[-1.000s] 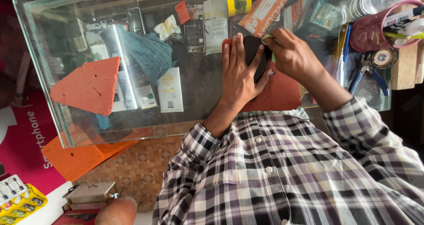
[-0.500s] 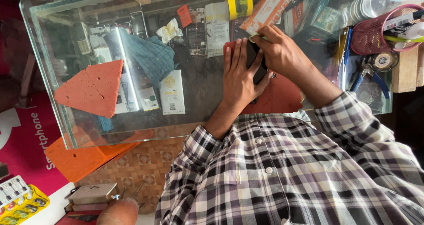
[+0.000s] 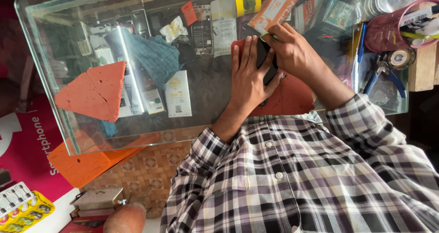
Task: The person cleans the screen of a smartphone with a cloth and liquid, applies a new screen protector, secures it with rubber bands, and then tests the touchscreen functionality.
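The left hand [image 3: 249, 75] lay flat, fingers spread, pressing a dark phone [image 3: 265, 63] down on a red mat [image 3: 292, 98] on the glass tabletop [image 3: 201, 84]. Just beside it, the right hand [image 3: 295, 54] was closed around a small yellow-green tool [image 3: 266, 35] at the phone's far edge, apparently working along the screen or cover. Any next stroke would call for steady downward pressure. A blue cloth [image 3: 155, 54] lay well left of the hands; blue-handled pliers [image 3: 382, 75] sat off to their right.

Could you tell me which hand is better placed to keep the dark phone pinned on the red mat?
Left: the left hand lies flat across the dark phone on the red mat; the right hand only pinches its far edge.
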